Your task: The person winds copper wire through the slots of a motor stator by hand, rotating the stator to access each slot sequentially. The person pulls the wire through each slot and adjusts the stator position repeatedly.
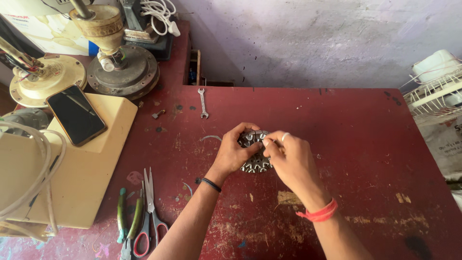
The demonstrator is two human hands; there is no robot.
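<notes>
At the worktop (337, 125) centre, both hands pinch the round toothed metal core (255, 164): left hand (235, 153) at 9 o'clock, right hand (288, 159) at 3, equally near.

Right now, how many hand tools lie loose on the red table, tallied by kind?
Spanner: 1
Scissors: 1
Pliers: 1
Total: 3
All three lie untouched; the left hand and right hand both grip a round toothed metal part over the red table.
</notes>
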